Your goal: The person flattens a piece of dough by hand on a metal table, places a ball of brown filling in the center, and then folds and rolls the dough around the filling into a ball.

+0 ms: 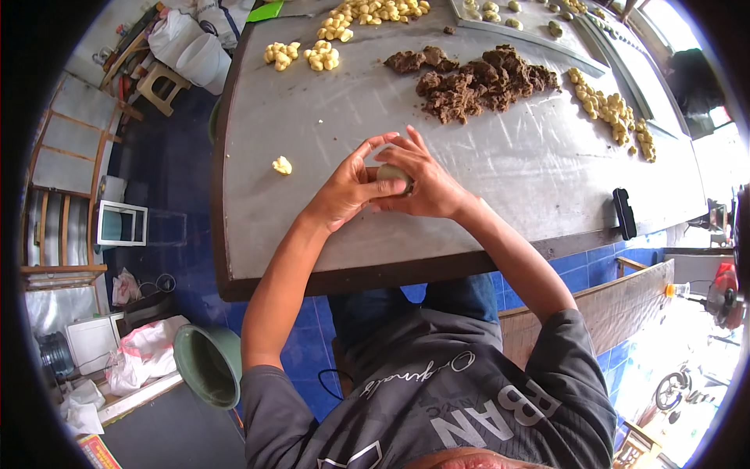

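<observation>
My left hand (pixel 344 187) and my right hand (pixel 426 180) are cupped together above the metal table (pixel 258 219), their fingers wrapped round a smooth greyish-olive lump (pixel 391 175), partly hidden by my thumbs and fingers. A small pale yellow piece (pixel 282 165) lies left of my hands. Beyond them spreads a crumbly brown mass (pixel 484 86). Pale yellow lumps form heaps at the back left (pixel 321 55) and along the right (pixel 613 109).
A metal tray (pixel 531 47) with olive lumps is at the back right. A black object (pixel 623 213) lies by the right edge. A green tub (pixel 205 367) stands on the floor at lower left, a wooden bench (pixel 586 309) at lower right.
</observation>
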A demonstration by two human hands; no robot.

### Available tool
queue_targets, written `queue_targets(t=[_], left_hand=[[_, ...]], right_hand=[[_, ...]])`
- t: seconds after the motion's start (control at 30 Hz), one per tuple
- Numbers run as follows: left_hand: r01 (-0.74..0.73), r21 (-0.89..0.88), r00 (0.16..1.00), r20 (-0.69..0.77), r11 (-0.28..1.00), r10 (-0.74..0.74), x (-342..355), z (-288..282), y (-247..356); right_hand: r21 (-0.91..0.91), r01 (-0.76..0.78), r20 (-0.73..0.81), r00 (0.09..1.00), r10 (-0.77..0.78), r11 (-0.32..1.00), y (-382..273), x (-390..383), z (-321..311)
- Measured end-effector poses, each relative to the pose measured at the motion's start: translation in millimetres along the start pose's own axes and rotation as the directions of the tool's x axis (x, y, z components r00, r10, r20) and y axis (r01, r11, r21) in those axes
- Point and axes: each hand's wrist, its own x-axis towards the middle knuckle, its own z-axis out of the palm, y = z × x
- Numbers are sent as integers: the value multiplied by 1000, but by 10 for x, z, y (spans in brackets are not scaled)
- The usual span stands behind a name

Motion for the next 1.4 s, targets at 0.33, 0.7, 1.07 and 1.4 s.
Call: queue_targets(t=[0.33,0.7,1.07,1.4], left_hand=[[35,21,997,-70,999,-33,27,81,0],[17,57,992,-129,998,-10,334,21,365],[-7,556,996,75,831,-42,3331,410,1384],[-159,953,853,264,-256,451,6050,795,949]], right_hand=[[-92,-6,0,1000,6,996,15,-39,-66],[-312,-169,-132,982,134,935,378,-590,-1339],[-514,-153,-251,968,22,844,1185,-1011,-1878],[-530,-84,-257,964,-65,844,1140,-1008,-1976]])
